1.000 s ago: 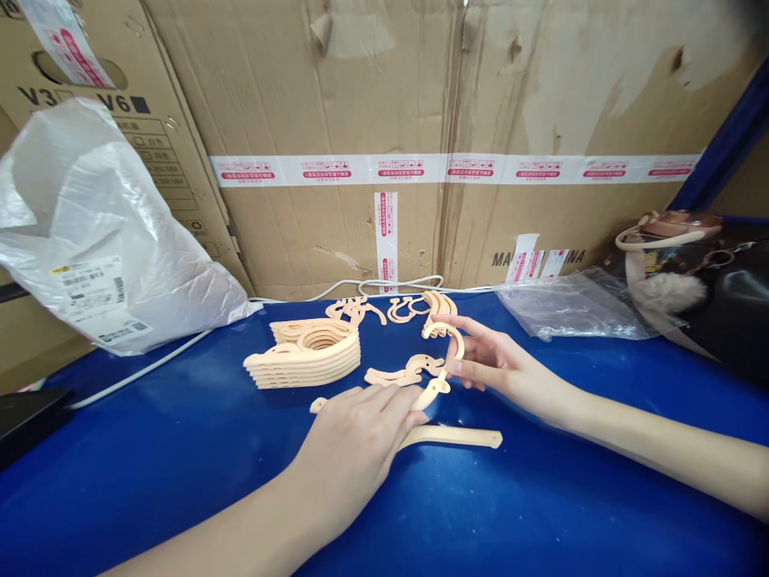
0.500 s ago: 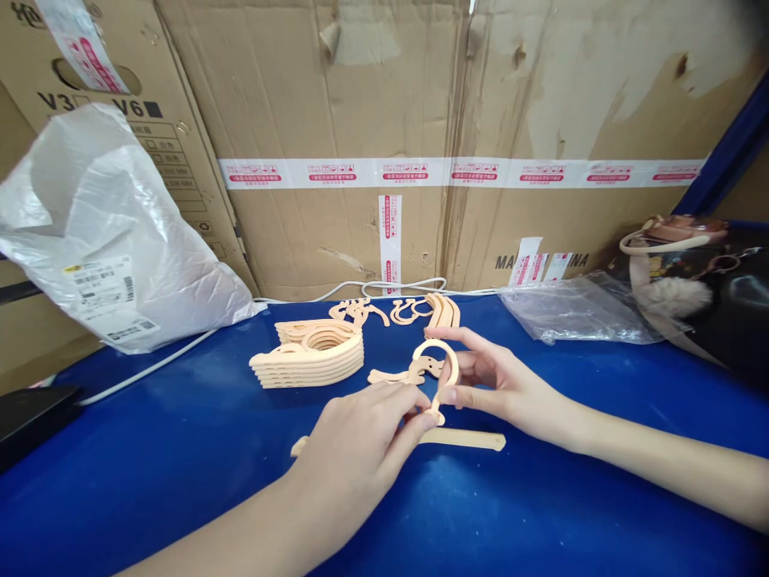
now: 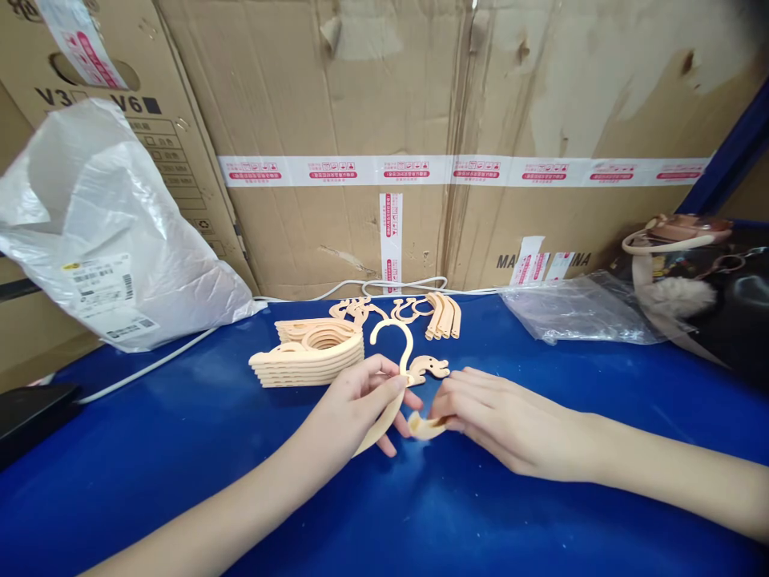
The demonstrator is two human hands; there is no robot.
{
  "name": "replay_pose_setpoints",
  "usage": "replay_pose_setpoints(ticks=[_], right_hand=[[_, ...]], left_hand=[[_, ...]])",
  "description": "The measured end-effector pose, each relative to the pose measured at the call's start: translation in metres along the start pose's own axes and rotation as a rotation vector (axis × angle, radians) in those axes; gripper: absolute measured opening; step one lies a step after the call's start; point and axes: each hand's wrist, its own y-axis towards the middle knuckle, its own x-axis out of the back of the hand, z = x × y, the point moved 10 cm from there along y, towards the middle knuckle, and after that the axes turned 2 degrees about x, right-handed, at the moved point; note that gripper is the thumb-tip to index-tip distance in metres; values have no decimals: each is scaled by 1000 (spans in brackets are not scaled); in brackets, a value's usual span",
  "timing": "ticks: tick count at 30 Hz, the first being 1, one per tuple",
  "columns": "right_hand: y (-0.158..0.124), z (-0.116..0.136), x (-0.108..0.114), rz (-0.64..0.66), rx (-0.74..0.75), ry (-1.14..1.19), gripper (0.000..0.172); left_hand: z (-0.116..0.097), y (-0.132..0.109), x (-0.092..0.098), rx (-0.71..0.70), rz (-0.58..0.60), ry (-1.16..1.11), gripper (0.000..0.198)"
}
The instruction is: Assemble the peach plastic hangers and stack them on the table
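My left hand [image 3: 364, 393] pinches a cream plastic hanger hook [image 3: 409, 346] at its base, the curl pointing up. A curved hanger arm [image 3: 378, 430] runs down from that base under my left fingers. Closed around another hanger arm [image 3: 425, 426] is my right hand [image 3: 510, 421]; the arm's end points toward the left hand, slightly apart from the hook. Just behind the hands lies a small curved cream piece [image 3: 431, 366] with holes. To the left sits a neat stack of hanger pieces [image 3: 309, 370].
Farther back on the blue table [image 3: 240, 473] lie loose hooks [image 3: 354, 309] and several hanger arms [image 3: 444, 316]. A white cable [image 3: 342, 284] runs along the cardboard [image 3: 336, 232]. A white parcel bag [image 3: 120, 240] stands left; clear plastic [image 3: 577, 308] and a dark bag [image 3: 738, 296] are right.
The hook has gone from between both hands to the left hand, now upright with an arm below it. My right hand has let go of the hook and picked up the other arm.
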Motion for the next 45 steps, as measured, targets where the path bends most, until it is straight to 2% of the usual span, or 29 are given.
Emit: replay_pose_setpoints(ticks=[5, 10, 13, 22, 29, 38, 45], right_hand=[[-7, -18, 21, -182, -92, 119, 10], [-5, -23, 20, -128, -76, -21, 20], [-4, -24, 20, -138, -68, -102, 29], [-6, -18, 30, -224, -32, -220, 29], [-6, -14, 26, -184, -13, -209, 32], [-4, -20, 26, -138, -131, -89, 38], [-5, -31, 17, -54, -280, 46, 44]], left_hand=[[0, 0, 2, 21, -8, -81, 24], [-2, -4, 0, 28, 39, -130, 18], [0, -5, -3, 45, 83, -152, 16], [7, -6, -13, 95, 167, -211, 19], [7, -7, -8, 102, 100, -93, 20], [1, -8, -8, 65, 100, -14, 22], [3, -5, -11, 29, 85, 136, 23]])
